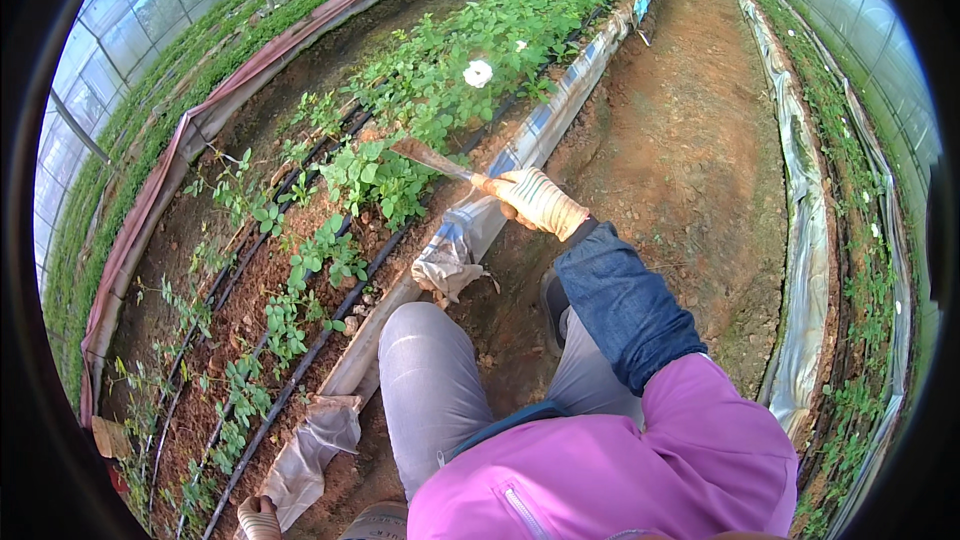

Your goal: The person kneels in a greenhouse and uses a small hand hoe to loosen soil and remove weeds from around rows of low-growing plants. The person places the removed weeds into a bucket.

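My right hand (544, 201), in a striped, cream-coloured work glove, grips the wooden handle of a flat-bladed hand tool (431, 159). The soil-stained blade points left, over the leafy plants (379, 172) at the bed's edge. Below this hand, a crumpled end of white and blue plastic sheeting (450, 255) hangs on the bed's side. At the bottom left, my left hand (259, 519), also gloved, is by another piece of pale plastic sheeting (311, 457). The picture's edge cuts off part of it, and its grip is unclear.
Black drip hoses (300, 371) run along the planted bed between small seedlings. A white flower (478, 73) stands among denser foliage. To the right lies a dirt path (675, 127), then another plastic-edged bed (806, 240). Greenhouse posts (79, 127) rise at the left. My bent knee (427, 345) is beside the bed.
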Tool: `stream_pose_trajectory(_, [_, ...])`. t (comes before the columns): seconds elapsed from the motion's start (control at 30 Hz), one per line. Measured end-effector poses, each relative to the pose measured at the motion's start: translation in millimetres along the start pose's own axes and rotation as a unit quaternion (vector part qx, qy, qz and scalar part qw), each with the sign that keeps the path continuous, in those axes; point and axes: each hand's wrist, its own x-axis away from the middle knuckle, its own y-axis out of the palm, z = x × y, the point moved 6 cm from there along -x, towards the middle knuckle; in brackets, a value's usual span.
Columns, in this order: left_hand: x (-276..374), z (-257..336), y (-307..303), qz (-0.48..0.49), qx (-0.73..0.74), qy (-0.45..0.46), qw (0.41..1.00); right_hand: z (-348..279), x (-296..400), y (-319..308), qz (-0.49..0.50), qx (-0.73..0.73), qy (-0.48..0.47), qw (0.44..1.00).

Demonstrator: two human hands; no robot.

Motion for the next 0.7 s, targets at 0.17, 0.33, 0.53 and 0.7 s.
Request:
stream_pose_trajectory(0.17, [-45.6, 168.4, 49.0, -0.049, 0.269, 0.213, 0.938, 0.7, 6.7, 2.3, -0.012, 0.031, -0.01, 0.999])
stream_pose_trajectory(0.33, [-70.0, 292.2, 104.2, -0.095, 0.217, 0.363, 0.901, 3.4, 9.1, 1.1, -0.02, 0.028, -0.034, 0.999])
stream_pose_trajectory(0.53, [-98.9, 385.2, 166.6, -0.088, 0.19, 0.464, 0.86, 8.2, 9.7, -3.5, -0.014, 0.01, -0.022, 1.0])
stream_pose_trajectory(0.7, [-108.5, 426.0, 195.8, 0.01, 0.147, 0.544, 0.826, 9.7, 9.0, -3.2, -0.02, 0.019, -0.012, 1.0])
